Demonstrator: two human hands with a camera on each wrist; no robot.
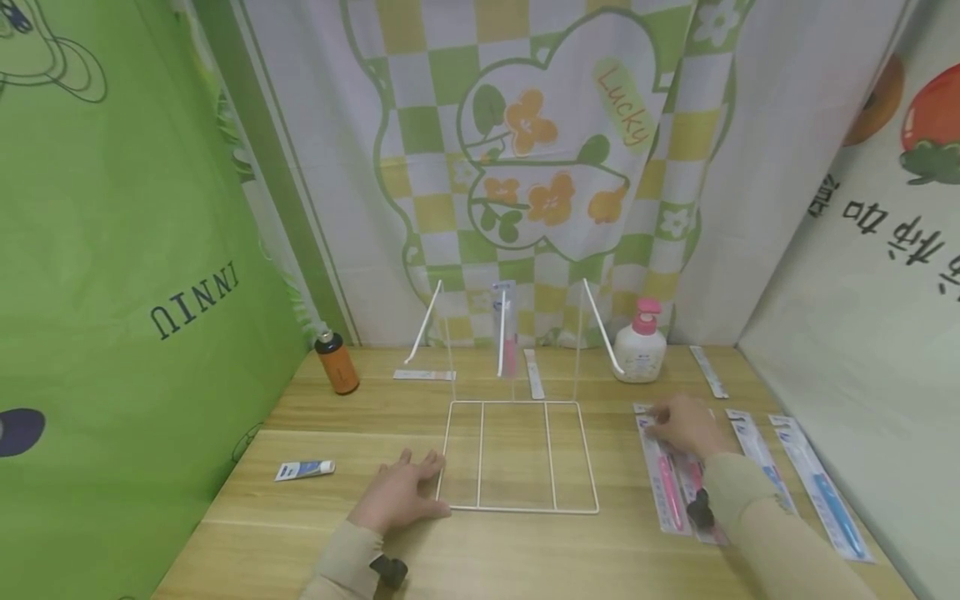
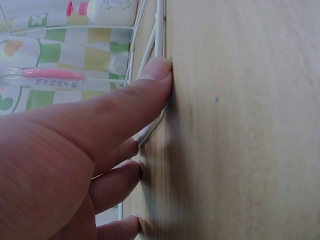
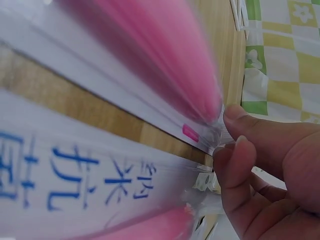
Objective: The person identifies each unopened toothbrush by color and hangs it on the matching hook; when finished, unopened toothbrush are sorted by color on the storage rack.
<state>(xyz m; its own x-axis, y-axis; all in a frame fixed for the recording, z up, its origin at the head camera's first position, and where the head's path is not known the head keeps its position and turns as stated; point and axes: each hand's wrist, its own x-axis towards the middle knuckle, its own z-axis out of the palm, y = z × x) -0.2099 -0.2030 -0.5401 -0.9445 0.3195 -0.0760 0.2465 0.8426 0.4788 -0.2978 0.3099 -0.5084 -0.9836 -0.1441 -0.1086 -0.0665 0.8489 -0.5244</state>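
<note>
A white wire rack with upright hooks stands mid-table. A packaged pink toothbrush hangs on its middle hook. My left hand rests at the rack's front left corner, fingers spread; in the left wrist view its thumb presses on the wire and the other fingertips touch the tabletop. At the right, my right hand pinches the far end of a flat pack with a pink toothbrush, between thumb and forefinger in the right wrist view. A second pink toothbrush pack lies beside it, partly hidden under the wrist.
Two packs with blue toothbrushes lie further right. A white pump bottle with a pink top stands behind. Narrow white packets lie along the back. At the left are an orange-and-black bottle and a small tube.
</note>
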